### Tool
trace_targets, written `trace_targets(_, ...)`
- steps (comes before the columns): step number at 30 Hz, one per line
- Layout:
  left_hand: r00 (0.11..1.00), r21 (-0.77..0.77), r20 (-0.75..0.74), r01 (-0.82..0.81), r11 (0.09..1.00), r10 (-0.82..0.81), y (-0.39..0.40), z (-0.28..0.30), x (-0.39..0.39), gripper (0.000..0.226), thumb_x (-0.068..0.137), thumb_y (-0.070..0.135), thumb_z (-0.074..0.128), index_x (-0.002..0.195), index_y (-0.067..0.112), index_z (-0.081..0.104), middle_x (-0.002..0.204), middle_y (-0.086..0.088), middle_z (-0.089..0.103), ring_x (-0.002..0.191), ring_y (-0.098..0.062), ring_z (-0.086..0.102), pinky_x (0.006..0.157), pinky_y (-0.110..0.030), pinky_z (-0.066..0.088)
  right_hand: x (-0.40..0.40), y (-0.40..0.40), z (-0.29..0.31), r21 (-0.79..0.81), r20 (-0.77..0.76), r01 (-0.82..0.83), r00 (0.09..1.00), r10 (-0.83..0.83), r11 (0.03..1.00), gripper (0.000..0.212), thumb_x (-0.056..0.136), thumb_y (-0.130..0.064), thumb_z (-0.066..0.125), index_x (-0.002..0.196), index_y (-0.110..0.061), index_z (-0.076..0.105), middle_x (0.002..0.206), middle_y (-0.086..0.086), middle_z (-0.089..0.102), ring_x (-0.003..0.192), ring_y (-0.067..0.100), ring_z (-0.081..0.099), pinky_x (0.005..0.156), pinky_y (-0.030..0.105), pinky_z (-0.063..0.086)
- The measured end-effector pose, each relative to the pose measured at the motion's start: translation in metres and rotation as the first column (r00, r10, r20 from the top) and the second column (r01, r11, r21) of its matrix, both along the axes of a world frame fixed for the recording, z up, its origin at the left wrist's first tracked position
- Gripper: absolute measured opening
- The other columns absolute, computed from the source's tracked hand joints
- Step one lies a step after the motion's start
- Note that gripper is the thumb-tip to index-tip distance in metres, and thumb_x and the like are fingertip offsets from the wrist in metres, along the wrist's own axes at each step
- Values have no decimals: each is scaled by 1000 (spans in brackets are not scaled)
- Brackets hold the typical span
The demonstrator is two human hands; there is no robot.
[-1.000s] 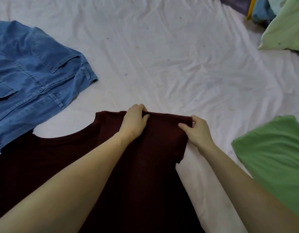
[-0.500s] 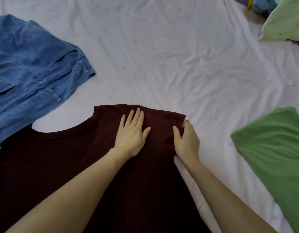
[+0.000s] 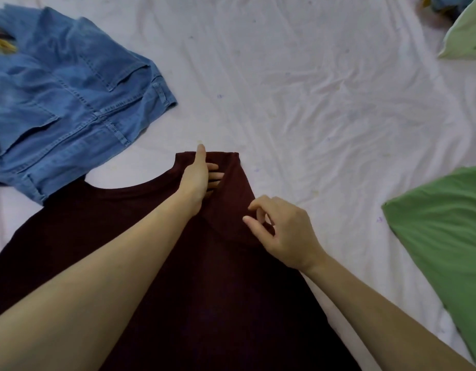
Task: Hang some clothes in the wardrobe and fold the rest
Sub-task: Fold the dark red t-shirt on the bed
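A dark maroon T-shirt (image 3: 156, 263) lies flat on the white bedsheet (image 3: 298, 89), its neckline towards the far side. Its right sleeve (image 3: 231, 199) is folded inward over the body. My left hand (image 3: 198, 178) stands on its edge at the shoulder, fingers straight, with the folded sleeve lying over its fingertips. My right hand (image 3: 282, 234) rests on the near end of the folded sleeve, thumb and forefinger pinching the cloth. A blue denim garment (image 3: 65, 103) lies spread at the far left.
A green cloth or pillow (image 3: 445, 236) lies at the right edge. A pale green pillow (image 3: 464, 36) sits at the far right corner, with some blue and yellow fabric behind it. Wrinkled bare sheet fills the middle and far side.
The right sleeve has been folded inward over the shirt. My left hand turned from flat to on edge along the fold. My right hand moved nearer with the cloth.
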State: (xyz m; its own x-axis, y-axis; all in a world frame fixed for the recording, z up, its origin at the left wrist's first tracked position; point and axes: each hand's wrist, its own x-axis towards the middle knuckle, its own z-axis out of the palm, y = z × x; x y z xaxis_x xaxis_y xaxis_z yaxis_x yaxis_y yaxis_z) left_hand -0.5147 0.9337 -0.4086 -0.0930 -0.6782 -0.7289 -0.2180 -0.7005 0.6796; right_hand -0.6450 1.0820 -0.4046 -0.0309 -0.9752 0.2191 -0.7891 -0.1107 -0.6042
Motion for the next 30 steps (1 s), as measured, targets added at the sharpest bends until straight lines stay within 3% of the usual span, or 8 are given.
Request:
trace_targets(3,985,-24,73,161,987,-159,2,3,9,51,91,63,42,99,16,60,96,0,65,85,-15,60,77,-31,46,-11,-7,-6,156,-4,207,978,-209,966,11,92,-30,53,89,-21,57,73,-11,55,67,6,48,61,26,42)
trace_targets(6,890,-233,326,402,886,-318,8,-5,10,33,83,36,70,101,16,53,87,5,62,80,-11,59,71,-25,46,-16,-7,-20,514,44,206,963,-265,833,20,90,-41,58,96,-22,55,82,-11,57,73,5,54,67,26,43)
trace_targets(12,818,-506,405,572,645,-408,22,-19,4,32,86,-7,45,103,19,54,99,2,61,95,-20,59,86,-30,48,-9,-1,-22,699,56,100,980,-194,708,32,77,-31,74,94,-20,49,72,-7,55,66,12,54,61,28,43)
trace_targets(16,691,-483,551,721,496,-467,22,-33,4,59,85,-9,39,134,20,53,141,3,49,129,-17,45,108,-31,36,-3,10,-22,686,47,113,979,-199,719,38,79,-17,72,107,-20,47,83,-4,55,76,16,56,66,30,48)
trace_targets(19,422,-337,795,905,261,-436,23,-37,8,67,89,-1,40,151,17,23,159,-1,19,138,-23,30,109,-38,31,7,27,-29,350,-297,115,955,-6,930,58,83,-19,65,136,-12,42,131,4,50,120,22,48,98,34,45)
trace_targets(21,287,-242,904,954,176,-315,27,-38,14,68,93,7,39,154,16,10,161,-4,8,141,-25,23,108,-38,27,11,39,-41,324,-448,-46,872,196,945,59,91,-27,48,146,-9,35,152,8,34,141,24,31,113,39,28)
trace_targets(25,329,-257,913,923,285,-241,35,-31,46,64,97,14,41,153,14,10,160,-9,11,147,-27,12,115,-41,20,21,44,-43,373,-494,-42,836,237,927,57,95,-39,30,143,-11,40,153,10,33,145,24,24,115,43,14)
trace_targets(30,447,-379,882,863,335,-152,44,1,149,49,91,14,54,139,11,46,141,-8,45,133,-26,39,109,-39,32,76,13,-18,359,-492,-60,836,243,931,51,98,-36,33,139,-9,47,149,10,41,142,23,31,119,37,11)
